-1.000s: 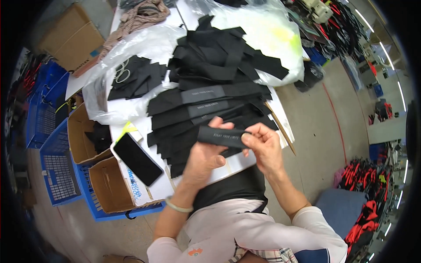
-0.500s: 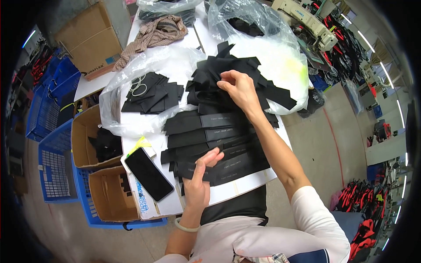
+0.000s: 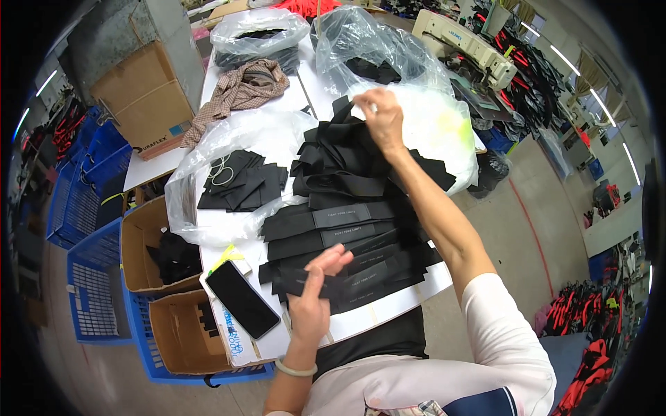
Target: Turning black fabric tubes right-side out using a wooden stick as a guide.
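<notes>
My left hand (image 3: pixel 313 305) is above the front of a white table, its thumb raised and its fingers bent round a black fabric strip (image 3: pixel 297 283). Under and beyond it, several black strips with pale print (image 3: pixel 347 232) lie overlapped in a row. My right hand (image 3: pixel 383 125) reaches over the heap of loose black strips (image 3: pixel 340 152) behind that row. Its fingertips are pinched and slightly blurred, beside the raised end of one strip (image 3: pixel 343 109). Whether they grip that end is hard to see.
Left of the heap, black fabric pieces (image 3: pixel 243 182) with pale elastic loops lie on clear plastic. A phone (image 3: pixel 243 298) rests at the table's left edge, above cardboard boxes (image 3: pixel 182 326) in blue crates. A sewing machine (image 3: pixel 465 45) and plastic bags (image 3: pixel 260 31) stand farther back.
My right hand has moved away from me and a little left over the heap, to the raised strip end. My left hand stays over the row. The view has shifted slightly.
</notes>
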Tool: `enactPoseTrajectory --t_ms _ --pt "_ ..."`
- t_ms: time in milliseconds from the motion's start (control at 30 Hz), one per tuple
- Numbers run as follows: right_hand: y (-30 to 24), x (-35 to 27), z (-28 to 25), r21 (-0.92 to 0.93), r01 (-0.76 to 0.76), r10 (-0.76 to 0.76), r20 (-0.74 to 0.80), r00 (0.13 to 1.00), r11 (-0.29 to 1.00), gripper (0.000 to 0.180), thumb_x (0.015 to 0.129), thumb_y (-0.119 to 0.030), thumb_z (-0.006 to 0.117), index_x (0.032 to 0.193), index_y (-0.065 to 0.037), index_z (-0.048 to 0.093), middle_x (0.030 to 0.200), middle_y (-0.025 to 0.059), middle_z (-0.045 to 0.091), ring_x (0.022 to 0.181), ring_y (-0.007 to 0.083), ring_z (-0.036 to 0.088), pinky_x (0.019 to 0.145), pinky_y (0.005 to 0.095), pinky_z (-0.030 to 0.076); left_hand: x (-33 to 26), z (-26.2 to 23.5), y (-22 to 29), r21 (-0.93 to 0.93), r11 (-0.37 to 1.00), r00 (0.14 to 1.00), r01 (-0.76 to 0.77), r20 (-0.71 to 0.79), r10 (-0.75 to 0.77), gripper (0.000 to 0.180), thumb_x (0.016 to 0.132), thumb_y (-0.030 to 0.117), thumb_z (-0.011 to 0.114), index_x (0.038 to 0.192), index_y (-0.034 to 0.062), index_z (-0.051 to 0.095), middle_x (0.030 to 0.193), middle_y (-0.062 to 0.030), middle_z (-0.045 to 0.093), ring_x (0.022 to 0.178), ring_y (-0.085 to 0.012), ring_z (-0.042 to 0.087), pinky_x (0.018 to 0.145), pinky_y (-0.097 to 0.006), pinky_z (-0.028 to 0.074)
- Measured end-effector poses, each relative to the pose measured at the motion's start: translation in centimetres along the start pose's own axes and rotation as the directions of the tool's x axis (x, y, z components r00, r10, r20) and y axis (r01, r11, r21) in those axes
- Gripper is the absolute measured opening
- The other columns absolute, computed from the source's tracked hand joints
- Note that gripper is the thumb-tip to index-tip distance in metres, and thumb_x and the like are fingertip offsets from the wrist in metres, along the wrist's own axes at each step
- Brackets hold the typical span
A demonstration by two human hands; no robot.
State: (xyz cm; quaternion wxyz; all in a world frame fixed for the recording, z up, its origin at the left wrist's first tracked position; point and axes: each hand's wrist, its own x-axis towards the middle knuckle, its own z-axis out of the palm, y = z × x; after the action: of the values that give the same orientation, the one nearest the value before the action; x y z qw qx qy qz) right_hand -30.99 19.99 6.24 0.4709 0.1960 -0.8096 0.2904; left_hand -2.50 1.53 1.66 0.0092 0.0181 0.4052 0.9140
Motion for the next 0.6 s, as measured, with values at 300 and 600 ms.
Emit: enactPoseTrajectory --t_ms 300,600 --pt "-1.5 0.8 2.1 -0.123 0.475 -0.269 0.689 0.673 0.871 0.029 0.071 -0.010 0.064 0.097 -0.020 0.070 0.102 -0.0002 0.065 0.099 0.0228 0.056 0.085 0.0396 0.044 2.3 3.2 -0.5 0.113 0.993 0.987 -0.040 0.160 0.021 0.031 0.097 0.017 0.044 0.111 -0.0064 0.060 0.120 -0.0186 0.058 0.107 -0.0271 0.060 0.097 -0.035 0.043" --pt "-1.8 9.9 -4.8 0.600 -0.377 0.130 0.413 0.901 0.706 0.015 0.072 -0.014 0.075 0.077 -0.002 0.068 0.073 0.0034 0.065 0.069 0.0101 0.058 0.065 0.0255 0.045 1.8 1.5 1.8 0.189 0.976 0.993 -0.109 0.054 0.101 0.033 0.097 0.018 0.042 0.111 -0.0080 0.058 0.112 -0.0187 0.062 0.101 -0.0264 0.062 0.090 -0.034 0.046"
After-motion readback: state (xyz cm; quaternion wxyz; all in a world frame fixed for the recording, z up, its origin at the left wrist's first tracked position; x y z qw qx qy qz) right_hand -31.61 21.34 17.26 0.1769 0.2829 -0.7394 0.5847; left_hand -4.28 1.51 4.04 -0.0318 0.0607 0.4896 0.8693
